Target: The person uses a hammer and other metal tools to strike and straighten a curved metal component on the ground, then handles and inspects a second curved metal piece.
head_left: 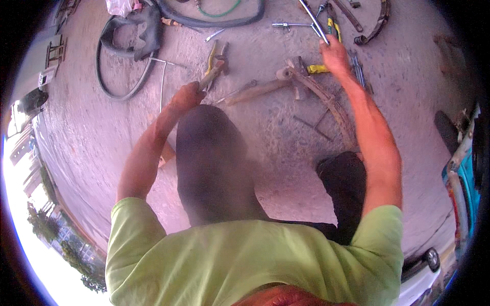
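Closest to the lens is your lime-green shirt, then your dark-trousered knee poking up in the middle. Your left hand is closed round a handle of the pliers, which angle up and away over the ground. Your right hand is stretched further out, fingers pinched on the end of a thin metal rod, part of a cross wrench I think, but it runs off the top edge. A curved rusty strip lies just beside that wrist. Further out: a wooden handle, a bicycle tyre with a limp inner tube, all on the dusty concrete floor. The far tools are too small to name.
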{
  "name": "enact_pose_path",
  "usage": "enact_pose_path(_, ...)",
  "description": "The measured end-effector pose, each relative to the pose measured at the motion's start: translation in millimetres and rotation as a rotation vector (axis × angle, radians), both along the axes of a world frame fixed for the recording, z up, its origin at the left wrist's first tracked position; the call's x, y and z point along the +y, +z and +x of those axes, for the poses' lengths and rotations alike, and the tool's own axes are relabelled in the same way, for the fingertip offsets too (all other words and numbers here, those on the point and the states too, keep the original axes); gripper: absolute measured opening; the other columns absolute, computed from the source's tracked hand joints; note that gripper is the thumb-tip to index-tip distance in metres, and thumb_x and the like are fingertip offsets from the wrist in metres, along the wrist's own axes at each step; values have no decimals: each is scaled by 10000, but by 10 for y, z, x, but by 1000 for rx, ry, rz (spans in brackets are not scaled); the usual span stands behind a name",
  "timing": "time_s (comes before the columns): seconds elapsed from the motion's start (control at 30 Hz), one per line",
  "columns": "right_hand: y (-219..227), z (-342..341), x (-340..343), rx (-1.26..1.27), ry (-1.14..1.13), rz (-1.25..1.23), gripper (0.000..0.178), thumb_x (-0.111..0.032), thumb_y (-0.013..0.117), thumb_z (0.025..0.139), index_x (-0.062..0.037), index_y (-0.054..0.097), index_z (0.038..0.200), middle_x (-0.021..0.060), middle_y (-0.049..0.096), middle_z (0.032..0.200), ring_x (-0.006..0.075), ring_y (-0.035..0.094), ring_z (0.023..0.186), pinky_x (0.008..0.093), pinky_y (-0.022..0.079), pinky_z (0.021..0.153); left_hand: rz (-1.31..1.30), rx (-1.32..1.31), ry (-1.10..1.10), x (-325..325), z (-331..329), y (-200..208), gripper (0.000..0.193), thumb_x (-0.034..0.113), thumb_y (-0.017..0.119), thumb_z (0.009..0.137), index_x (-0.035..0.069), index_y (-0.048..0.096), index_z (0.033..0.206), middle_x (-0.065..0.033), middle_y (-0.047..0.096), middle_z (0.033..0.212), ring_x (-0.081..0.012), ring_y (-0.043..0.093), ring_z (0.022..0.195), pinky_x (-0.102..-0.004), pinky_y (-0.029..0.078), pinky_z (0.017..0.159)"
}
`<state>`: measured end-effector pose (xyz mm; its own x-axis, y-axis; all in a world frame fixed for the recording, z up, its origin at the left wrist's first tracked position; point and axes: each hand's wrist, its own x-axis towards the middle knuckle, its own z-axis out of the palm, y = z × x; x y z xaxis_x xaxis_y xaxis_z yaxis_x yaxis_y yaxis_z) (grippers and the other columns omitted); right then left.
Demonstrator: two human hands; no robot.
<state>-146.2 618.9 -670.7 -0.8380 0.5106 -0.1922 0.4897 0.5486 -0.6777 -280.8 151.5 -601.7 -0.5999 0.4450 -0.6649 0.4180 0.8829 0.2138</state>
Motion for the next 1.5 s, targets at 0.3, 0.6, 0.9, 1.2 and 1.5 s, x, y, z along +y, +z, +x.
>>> enact_pose_path(0.3,1741,1965,91,-209,201,-235,365,-365,527,1015,-25,625,1105,121,650,839,230,625,772,430,491,734,44,-46,49,-87,-66,-106,395,374,658,883,-2,624,1000,-240,682,928,-374,692,922,-490,519,808)
enact_pose_path(0.6,1526,2084,-612,-273,214,-345,444,-401,532,1014,27,631,1079,170,639,811,271,615,771,401,486,748,11,-58,-19,8,-160,52,378,367,669,872,11,636,996,-233,688,953,-400,683,948,-495,516,809)
enact_pose_path(0.9,1333,2064,-499,-229,-3,-319,525,-473,481,1026,15,637,1138,211,652,833,345,643,784,419,494,750,22,-58,33,3,-120,50,403,379,683,880,10,629,1034,-239,687,945,-386,687,949,-482,514,810)
enact_pose_path(1.2,1172,2157,-469,-261,40,-267,500,-464,460,1030,-25,634,1192,272,656,895,473,640,881,478,488,754,17,-95,56,-9,-141,33,385,343,680,886,-8,637,1038,-234,696,946,-360,693,928,-476,513,790)
enact_pose_path(1.5,1100,2133,-518,-165,36,-277,452,-428,475,1030,-23,640,1145,276,646,890,489,623,873,499,480,739,60,-62,29,-42,-145,2,401,366,690,886,-10,631,1013,-234,689,925,-362,692,921,-477,511,778)
